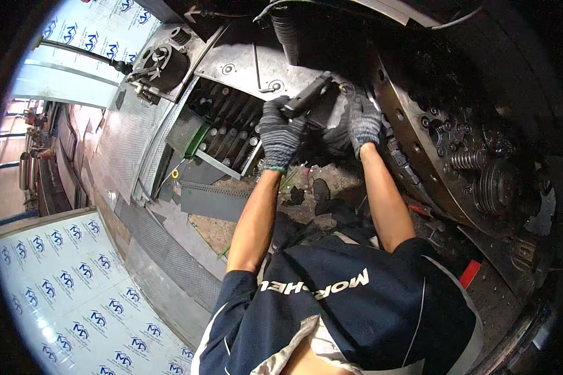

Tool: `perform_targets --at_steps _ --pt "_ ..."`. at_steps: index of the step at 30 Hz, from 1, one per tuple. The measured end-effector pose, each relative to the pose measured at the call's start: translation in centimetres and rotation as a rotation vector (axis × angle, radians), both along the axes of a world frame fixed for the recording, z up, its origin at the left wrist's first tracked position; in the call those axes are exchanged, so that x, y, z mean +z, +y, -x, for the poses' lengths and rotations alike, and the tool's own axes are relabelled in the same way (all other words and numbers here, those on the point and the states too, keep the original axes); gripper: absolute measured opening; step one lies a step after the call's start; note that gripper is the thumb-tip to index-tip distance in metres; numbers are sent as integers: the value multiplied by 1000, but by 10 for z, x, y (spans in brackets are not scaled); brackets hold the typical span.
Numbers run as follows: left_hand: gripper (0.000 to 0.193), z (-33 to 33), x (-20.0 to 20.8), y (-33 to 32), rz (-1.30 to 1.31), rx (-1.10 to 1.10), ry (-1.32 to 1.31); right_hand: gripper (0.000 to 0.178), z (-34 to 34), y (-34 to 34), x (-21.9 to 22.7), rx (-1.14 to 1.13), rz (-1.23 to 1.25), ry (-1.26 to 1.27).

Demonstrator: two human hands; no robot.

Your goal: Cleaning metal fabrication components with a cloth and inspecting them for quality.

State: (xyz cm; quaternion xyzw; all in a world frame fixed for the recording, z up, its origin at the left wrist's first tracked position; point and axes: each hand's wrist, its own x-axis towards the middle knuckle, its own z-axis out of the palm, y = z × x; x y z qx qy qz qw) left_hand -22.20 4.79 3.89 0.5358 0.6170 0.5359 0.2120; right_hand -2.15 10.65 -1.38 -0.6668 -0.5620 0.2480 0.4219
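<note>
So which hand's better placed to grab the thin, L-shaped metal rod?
Left, probably: the grey-striped gloved left hand is nearer the rod, though it seems to hold a dark bar-shaped object. The right hand is farther.

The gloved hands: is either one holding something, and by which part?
The left hand grips a dark bar-shaped object by its near end. Whether the right hand holds anything cannot be told.

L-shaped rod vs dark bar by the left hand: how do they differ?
Shape: the L-shaped rod bends near its lower end; the dark bar looks roughly straight.
Thickness: the rod is thin, the bar much thicker.
Support: the rod is at the metal plate with no hand on it; the bar appears gripped by the left hand.
Shared: both are longer than wide.
</note>
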Motion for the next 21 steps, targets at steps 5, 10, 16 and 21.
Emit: perform_targets --at_steps 5,10,16,21 --pt "51 -1 2 10 -124 -324 514 37 8 -42 -6 16 31 -58" --pt "51 -7 -4 5 -93 -355 550 35 14 -48 14 51 56 52" --pt "66 1 -9 8 111 -383 550 35 21 -38 28 65 134 -109" --pt "67 5 1 16 98 -341 601 43 24 -27 30 105 163 -296"
